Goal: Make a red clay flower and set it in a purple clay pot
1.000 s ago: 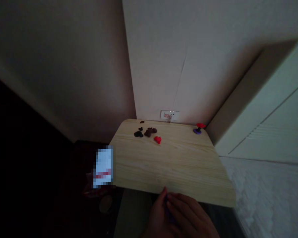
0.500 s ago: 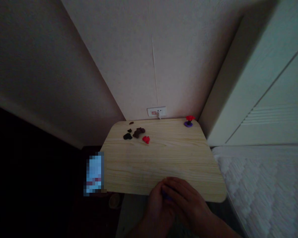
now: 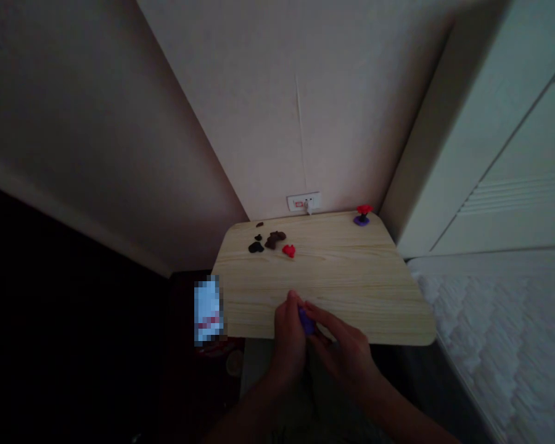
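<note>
Both of my hands meet over the near edge of a small light wooden table (image 3: 361, 277). My left hand (image 3: 288, 336) and my right hand (image 3: 345, 348) pinch a small purple lump (image 3: 306, 320) between their fingertips. Farther back on the table lie several dark brown and black lumps (image 3: 267, 242) and one red lump (image 3: 288, 250). At the far right corner stands a small figure with a purple base and a red top (image 3: 362, 215). The room is dim.
The table sits in a wall corner with a white socket plate (image 3: 304, 201) behind it. A white cabinet (image 3: 504, 160) stands to the right above a white quilted mattress (image 3: 504, 333). Left of the table is dark floor with a blurred white patch (image 3: 208, 308).
My hands have risen from below the table's edge to over its near part, with the purple lump now showing between the fingers. The view has also shifted.
</note>
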`<act>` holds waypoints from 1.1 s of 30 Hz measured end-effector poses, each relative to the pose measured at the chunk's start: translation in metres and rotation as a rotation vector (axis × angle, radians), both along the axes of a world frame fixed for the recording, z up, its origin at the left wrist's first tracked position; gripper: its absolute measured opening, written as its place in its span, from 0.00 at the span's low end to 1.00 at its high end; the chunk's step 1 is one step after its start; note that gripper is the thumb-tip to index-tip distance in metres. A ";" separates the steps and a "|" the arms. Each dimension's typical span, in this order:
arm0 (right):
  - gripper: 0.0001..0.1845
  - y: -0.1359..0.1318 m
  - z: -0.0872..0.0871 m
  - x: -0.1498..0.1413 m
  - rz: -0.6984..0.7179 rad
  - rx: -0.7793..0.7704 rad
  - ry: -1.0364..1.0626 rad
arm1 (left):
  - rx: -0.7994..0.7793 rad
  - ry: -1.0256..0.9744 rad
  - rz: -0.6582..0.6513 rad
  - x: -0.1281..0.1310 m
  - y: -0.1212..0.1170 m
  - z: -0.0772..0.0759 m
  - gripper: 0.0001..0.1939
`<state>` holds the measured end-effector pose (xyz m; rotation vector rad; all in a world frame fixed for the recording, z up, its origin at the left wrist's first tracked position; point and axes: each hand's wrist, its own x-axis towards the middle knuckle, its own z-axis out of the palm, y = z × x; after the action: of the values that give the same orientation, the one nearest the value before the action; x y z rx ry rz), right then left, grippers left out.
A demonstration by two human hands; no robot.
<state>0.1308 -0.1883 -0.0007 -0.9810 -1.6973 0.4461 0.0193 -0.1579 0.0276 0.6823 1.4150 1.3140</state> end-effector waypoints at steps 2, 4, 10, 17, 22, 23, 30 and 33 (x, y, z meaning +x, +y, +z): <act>0.24 0.011 0.003 -0.007 -0.011 0.002 0.016 | 0.023 0.065 -0.029 -0.008 0.012 0.002 0.28; 0.21 0.021 0.007 -0.010 0.004 0.028 0.011 | 0.048 0.127 -0.057 -0.014 0.023 0.004 0.29; 0.13 0.046 0.016 -0.010 0.121 -0.020 -0.046 | 0.067 0.213 -0.107 -0.024 0.041 -0.002 0.31; 0.09 0.058 0.011 -0.010 0.135 -0.162 -0.004 | 0.072 0.229 -0.206 -0.023 0.046 -0.007 0.26; 0.11 0.061 0.001 -0.014 0.130 -0.227 0.053 | 0.061 0.101 -0.327 -0.026 0.047 -0.014 0.21; 0.11 0.061 -0.001 -0.014 0.129 -0.232 0.057 | 0.046 0.063 -0.355 -0.028 0.046 -0.016 0.21; 0.11 0.064 -0.010 -0.015 0.107 -0.439 0.253 | 0.000 -0.165 -0.478 -0.035 0.032 -0.033 0.25; 0.18 0.068 -0.015 -0.016 0.143 -0.617 0.436 | 0.026 -0.163 -0.482 -0.035 0.030 -0.032 0.23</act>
<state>0.1150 -0.1203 -0.0159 -1.0913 -1.2496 1.2348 -0.0160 -0.1275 -0.0046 0.8509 1.0206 0.9815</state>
